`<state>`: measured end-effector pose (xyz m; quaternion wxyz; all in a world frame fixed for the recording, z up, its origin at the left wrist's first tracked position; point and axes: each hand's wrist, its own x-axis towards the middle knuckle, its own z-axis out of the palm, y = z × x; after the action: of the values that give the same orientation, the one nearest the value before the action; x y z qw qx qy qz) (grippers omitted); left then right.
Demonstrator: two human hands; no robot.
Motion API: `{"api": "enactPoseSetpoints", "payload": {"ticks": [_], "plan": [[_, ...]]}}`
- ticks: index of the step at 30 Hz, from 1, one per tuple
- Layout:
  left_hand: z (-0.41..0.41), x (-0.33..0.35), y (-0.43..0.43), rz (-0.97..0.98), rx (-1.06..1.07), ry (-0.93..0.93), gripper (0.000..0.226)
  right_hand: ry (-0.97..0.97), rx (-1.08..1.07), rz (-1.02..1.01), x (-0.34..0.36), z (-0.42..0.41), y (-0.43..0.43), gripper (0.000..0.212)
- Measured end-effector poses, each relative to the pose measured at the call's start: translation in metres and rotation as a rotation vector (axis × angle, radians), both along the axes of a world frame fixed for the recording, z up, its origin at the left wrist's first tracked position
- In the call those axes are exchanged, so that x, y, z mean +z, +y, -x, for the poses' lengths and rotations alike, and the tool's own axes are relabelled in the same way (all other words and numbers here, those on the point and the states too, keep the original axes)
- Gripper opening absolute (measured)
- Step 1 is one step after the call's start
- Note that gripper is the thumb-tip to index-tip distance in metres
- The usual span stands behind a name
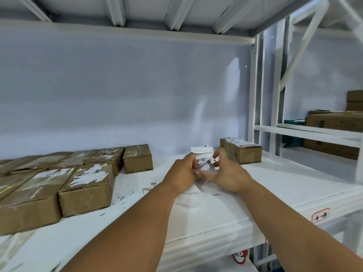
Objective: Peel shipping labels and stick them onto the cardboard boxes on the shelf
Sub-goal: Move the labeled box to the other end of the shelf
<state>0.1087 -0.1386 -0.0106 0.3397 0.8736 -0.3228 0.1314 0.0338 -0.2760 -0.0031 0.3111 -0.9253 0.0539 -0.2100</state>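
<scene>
Both my hands meet over the middle of the white shelf (pixel 275 179). My left hand (pixel 183 173) grips a small stack of white shipping labels (pixel 204 160) with barcodes, and my right hand (pixel 225 173) pinches the stack's right edge with fingers curled round it. Just behind to the right stands a cardboard box (pixel 240 153) with a printed label (pixel 240 142) on its top. On the left lie several brown cardboard boxes (pixel 86 187) with torn white tape remains; a single small box (pixel 138 158) stands apart from them.
A white paper sheet (pixel 196 203) lies under my forearms on the shelf. White uprights (pixel 255 91) close the bay on the right. The neighbouring shelf (pixel 306 132) holds more cardboard boxes (pixel 337 120). A red-bordered tag (pixel 320 215) sits on the shelf's front edge.
</scene>
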Motion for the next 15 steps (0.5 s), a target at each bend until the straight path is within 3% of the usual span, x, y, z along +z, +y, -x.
{"api": "enactPoseSetpoints", "payload": {"ticks": [3,7,9,15], "plan": [[0.002,0.001,-0.001,0.004,-0.05,0.117,0.003,-0.01,-0.032,-0.068,0.002,-0.001,-0.001,0.07],[-0.001,0.004,-0.003,0.098,-0.047,0.303,0.019,-0.008,-0.04,-0.162,0.002,-0.004,-0.004,0.084],[-0.003,0.006,-0.003,0.214,-0.08,0.403,0.017,-0.004,-0.046,-0.173,0.001,-0.006,-0.005,0.089],[-0.003,0.017,0.005,0.714,-0.285,0.886,0.024,0.036,-0.074,-0.097,-0.002,-0.008,-0.008,0.077]]}}
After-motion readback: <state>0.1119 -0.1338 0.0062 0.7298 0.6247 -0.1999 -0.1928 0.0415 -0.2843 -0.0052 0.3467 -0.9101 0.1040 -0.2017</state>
